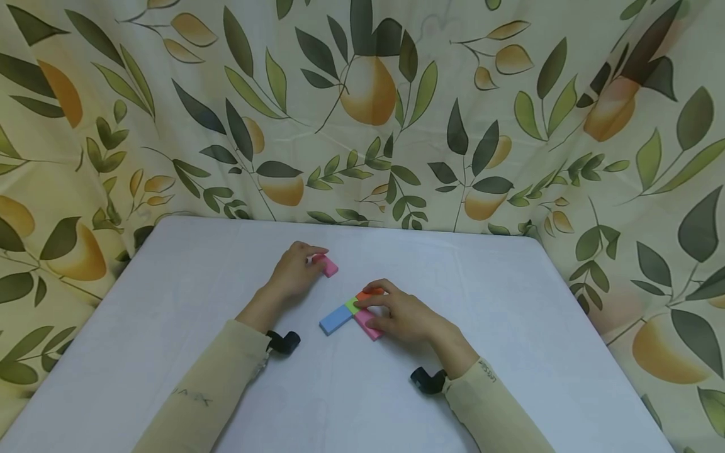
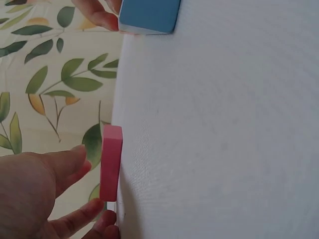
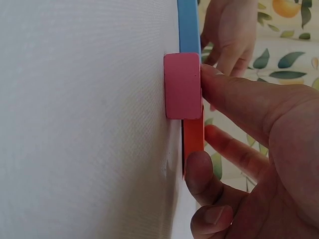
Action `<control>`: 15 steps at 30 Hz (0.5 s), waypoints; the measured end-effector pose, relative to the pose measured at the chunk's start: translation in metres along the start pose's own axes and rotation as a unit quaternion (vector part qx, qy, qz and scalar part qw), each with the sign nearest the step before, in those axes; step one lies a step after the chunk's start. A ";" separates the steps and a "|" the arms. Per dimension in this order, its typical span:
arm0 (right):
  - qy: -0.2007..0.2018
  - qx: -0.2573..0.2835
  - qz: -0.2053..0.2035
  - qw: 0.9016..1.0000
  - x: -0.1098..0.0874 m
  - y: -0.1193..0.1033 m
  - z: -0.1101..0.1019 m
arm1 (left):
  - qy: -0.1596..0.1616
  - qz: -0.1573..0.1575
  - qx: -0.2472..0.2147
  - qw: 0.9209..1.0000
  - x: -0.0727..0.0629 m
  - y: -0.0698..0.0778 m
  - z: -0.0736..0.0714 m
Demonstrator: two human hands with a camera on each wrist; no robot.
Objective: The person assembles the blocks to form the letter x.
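Observation:
My left hand [image 1: 296,269] is at a pink block [image 1: 330,267] lying apart from the others. In the left wrist view, the thumb [image 2: 75,157] is just off that block [image 2: 111,164], while fingertips reach its far end; contact is unclear. My right hand [image 1: 409,314] rests over a joined group of blocks: blue [image 1: 336,319], green [image 1: 351,306], orange [image 1: 362,296] and a second pink one [image 1: 366,324]. The right wrist view shows the thumb touching the upper edge of the pink block [image 3: 183,87], with other fingers beside the orange block [image 3: 193,139].
A white cloth covers the table [image 1: 351,402]. Behind and around it hangs a curtain [image 1: 317,145] printed with fruit and leaves. Each wrist carries a small black camera, one on the left [image 1: 285,343] and one on the right [image 1: 427,380].

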State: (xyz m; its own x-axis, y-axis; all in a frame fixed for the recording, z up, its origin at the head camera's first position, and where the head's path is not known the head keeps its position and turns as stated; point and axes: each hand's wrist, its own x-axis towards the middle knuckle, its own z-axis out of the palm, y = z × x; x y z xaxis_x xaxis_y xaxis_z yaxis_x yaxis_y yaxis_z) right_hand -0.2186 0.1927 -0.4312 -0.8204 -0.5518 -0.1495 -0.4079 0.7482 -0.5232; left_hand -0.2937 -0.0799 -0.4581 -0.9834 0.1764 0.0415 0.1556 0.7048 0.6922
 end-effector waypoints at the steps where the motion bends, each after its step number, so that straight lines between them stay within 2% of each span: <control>1: 0.000 0.000 0.000 1.000 0.000 0.000 0.000 | 0.001 -0.001 0.002 1.000 0.000 0.000 0.000; 15: -0.003 0.008 0.005 1.000 0.001 0.002 0.002 | 0.010 -0.011 0.013 1.000 0.003 -0.002 0.007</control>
State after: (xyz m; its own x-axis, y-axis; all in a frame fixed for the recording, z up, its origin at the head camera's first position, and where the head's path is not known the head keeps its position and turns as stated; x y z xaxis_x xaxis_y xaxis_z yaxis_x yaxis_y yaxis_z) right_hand -0.2197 0.1930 -0.4340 -0.8222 -0.5464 -0.1591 -0.3930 0.7474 -0.5357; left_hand -0.2967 -0.0761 -0.4649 -0.9883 0.1467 0.0410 0.1358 0.7264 0.6737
